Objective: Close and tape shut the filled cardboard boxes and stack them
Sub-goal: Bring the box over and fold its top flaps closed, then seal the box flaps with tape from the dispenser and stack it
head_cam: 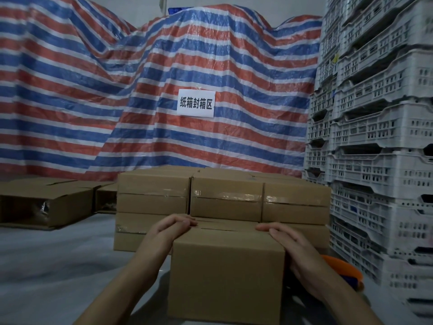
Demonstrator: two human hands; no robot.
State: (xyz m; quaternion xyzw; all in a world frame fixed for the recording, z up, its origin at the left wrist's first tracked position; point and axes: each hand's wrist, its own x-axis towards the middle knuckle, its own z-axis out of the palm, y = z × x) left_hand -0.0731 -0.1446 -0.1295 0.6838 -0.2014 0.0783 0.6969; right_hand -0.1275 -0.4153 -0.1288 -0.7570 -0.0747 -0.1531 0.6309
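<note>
A brown cardboard box (226, 275) stands low in the middle of the head view, close to me. My left hand (174, 225) grips its top left edge with fingers curled over the flaps. My right hand (284, 240) lies on its top right edge and side. Behind it stands a stack of taped cardboard boxes (225, 195), two layers high, with clear tape across their fronts. An orange tape dispenser (346, 273) lies on the floor to the right, partly hidden by my right forearm.
Open, untaped boxes (46, 202) lie on the grey floor at the left. Tall stacks of white plastic crates (379, 148) fill the right side. A red, white and blue striped tarp (164, 90) with a white paper sign (196, 103) hangs behind.
</note>
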